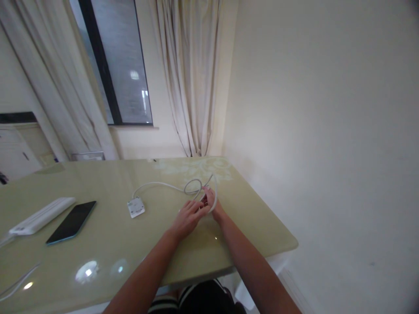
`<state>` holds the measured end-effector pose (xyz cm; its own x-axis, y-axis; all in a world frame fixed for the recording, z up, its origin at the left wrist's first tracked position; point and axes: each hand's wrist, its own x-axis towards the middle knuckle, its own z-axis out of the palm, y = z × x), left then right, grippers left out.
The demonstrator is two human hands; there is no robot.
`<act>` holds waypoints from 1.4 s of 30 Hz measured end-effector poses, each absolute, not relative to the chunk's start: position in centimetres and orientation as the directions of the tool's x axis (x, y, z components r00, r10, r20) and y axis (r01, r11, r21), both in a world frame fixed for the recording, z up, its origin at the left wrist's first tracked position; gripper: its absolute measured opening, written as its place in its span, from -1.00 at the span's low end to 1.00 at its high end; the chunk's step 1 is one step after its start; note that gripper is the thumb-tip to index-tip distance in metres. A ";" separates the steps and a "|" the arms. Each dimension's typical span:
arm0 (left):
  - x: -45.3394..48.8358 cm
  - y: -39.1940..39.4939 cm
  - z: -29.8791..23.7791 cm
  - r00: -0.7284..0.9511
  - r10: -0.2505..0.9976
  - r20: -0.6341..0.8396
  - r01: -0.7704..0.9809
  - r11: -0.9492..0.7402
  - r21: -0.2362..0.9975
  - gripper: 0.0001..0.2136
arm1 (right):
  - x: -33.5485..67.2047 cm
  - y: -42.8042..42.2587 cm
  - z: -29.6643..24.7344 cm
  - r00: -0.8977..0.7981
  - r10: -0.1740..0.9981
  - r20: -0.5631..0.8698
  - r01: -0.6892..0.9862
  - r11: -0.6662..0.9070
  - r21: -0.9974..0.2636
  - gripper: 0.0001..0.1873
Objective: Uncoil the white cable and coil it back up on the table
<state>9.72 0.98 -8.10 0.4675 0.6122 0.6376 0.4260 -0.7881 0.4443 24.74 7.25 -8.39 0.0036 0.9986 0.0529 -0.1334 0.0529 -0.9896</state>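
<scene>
Near the tabletop's [258, 226] right edge, the right hand's [212, 203] fingers close around a looped white cable [160, 183]. The left hand [187, 219] meets it there; whether its fingers pinch the cable, I cannot tell. The cable runs left to a square white plug block [135, 207], midway between far and near edges. Farther left lie a dark-screened tablet [72, 222] and a white power strip [42, 216].

The right grip [211, 201] holds a white cable [216, 190] (partly looped), left grip [187, 218] touching.
</scene>
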 end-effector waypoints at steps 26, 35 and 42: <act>9.5 1.7 -8.6 0.375 0.812 0.448 0.635 -0.576 0.514 -0.69 | 25.5 8.0 -9.4 0.296 0.955 -0.024 -0.275 0.061 -0.959 -0.44; 9.0 2.8 -9.8 0.062 0.830 0.554 0.519 -0.501 0.693 -0.50 | 25.3 7.9 -9.3 0.346 0.926 -0.155 -0.402 -0.003 -0.916 -0.66; 8.4 3.5 -9.8 0.010 0.870 0.493 0.395 -0.456 0.797 -0.49 | 25.5 7.8 -8.4 0.304 0.936 -0.176 -0.399 -0.043 -0.916 -0.64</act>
<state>8.44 3.48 -9.77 0.0105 0.8700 0.4930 0.3951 -0.4565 0.7972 25.50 7.81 -8.40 0.3044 0.9361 -0.1761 -0.3989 -0.0426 -0.9160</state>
